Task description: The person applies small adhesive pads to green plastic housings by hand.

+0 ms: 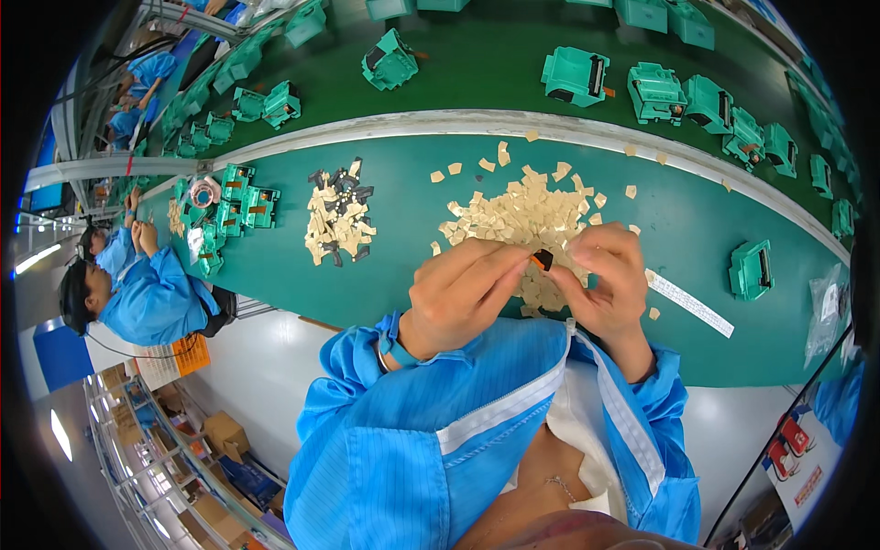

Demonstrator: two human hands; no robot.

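Observation:
Close in front of my chest, my left hand pinches a small black piece with an orange edge between thumb and fingertips. My right hand meets it from the other side, fingers curled, its thumb tip at the piece; the exact contact is partly hidden. Just beyond both hands lies a heap of small cream-coloured tabs, with several strays around it. Farther left is a smaller pile of cream tabs mixed with black pieces. A white printed strip lies right of my right hand.
A pale rail separates the green table from a belt carrying green housings. More housings cluster at left; one housing and a clear plastic bag lie at right. A co-worker in blue sits left.

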